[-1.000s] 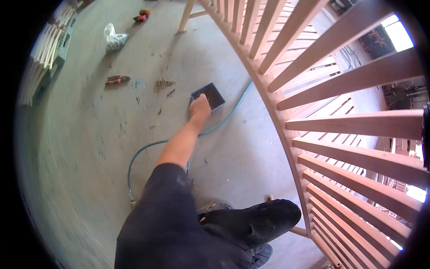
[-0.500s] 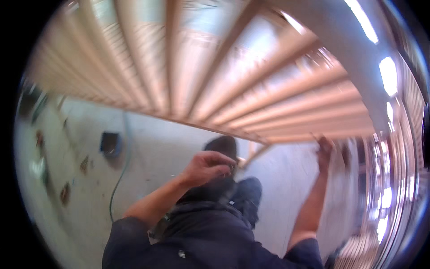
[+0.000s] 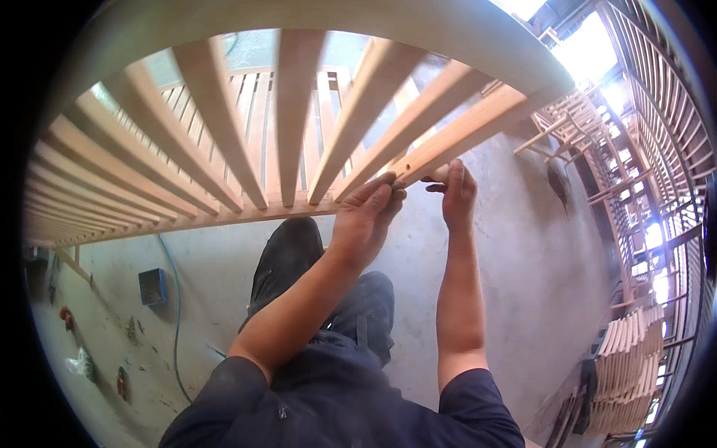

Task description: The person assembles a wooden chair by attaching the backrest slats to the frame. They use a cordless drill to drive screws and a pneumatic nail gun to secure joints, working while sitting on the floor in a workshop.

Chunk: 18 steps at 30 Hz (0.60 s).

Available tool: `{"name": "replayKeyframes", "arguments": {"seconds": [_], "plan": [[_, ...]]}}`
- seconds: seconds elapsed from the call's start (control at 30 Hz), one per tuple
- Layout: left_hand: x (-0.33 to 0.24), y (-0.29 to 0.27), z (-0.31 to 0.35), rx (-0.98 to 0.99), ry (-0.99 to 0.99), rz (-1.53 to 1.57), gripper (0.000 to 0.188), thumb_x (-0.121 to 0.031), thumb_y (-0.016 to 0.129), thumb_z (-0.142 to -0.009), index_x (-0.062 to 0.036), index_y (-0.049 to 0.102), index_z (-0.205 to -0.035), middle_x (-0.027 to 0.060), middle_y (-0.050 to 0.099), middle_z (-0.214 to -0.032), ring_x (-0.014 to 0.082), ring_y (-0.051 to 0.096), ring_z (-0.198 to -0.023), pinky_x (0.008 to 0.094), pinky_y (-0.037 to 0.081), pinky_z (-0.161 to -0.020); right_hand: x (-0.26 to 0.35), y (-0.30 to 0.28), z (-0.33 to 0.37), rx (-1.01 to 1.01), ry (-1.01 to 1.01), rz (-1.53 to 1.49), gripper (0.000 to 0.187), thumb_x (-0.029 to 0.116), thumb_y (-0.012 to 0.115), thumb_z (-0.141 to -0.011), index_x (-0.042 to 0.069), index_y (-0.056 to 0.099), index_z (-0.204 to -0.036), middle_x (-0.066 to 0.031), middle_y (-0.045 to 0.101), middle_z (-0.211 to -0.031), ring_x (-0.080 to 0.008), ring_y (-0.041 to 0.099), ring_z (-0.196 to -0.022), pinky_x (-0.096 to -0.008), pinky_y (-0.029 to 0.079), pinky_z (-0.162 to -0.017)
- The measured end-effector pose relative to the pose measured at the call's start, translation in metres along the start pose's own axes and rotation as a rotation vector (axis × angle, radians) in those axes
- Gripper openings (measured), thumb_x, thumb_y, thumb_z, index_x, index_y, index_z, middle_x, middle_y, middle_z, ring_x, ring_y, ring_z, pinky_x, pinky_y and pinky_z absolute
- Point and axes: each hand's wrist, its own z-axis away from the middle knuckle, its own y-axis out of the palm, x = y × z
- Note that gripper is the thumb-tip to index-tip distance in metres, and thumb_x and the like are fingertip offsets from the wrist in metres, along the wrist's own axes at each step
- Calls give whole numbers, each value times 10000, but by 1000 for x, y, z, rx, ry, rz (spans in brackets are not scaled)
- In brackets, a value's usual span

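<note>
A slatted wooden bench back (image 3: 291,119) spans the upper view, its slats meeting a long rail (image 3: 246,214). My left hand (image 3: 366,220) is at the right end of that rail, where it meets the end post (image 3: 455,138). Its thumb and fingers are pinched together there; anything between them is too small to name. Dark round spots show on the post just above. Just right of the post, my right hand (image 3: 459,196) has its fingers closed around a small pale rounded piece (image 3: 438,175), mostly hidden by the fingers.
A blue bin (image 3: 152,287) stands on the floor at left, beside a hose (image 3: 176,321). Small scattered items lie further left. Stacked slatted wooden parts (image 3: 627,366) are at lower right, with wooden frames (image 3: 556,138) behind at upper right.
The view has turned and sharpened, and the bench's right end is now nearer the middle. My hands, far apart before, have come close together at the post.
</note>
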Motion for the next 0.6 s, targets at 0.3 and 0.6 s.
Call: {"name": "replayKeyframes", "arguments": {"seconds": [0.3, 0.6], "plan": [[-4, -1, -26, 20, -69, 97, 292, -62, 537, -1020, 23, 542, -1300, 129, 646, -1113, 167, 648, -956, 266, 579, -834, -17, 14, -5, -125, -155, -150, 377, 253, 460, -1053, -27, 669, -1192, -101, 727, -1008, -167, 669, -907, -291, 530, -816], [-11, 14, -19, -126, -70, 55, 238, -99, 585, -1003, -19, 552, -1224, 49, 585, -1002, 110, 505, -834, 243, 463, -723, -17, 23, -10, -219, -373, -88, 240, 149, 532, -937, -4, 695, -1027, -196, 719, -933, -337, 696, -791, -380, 541, -710]]}}
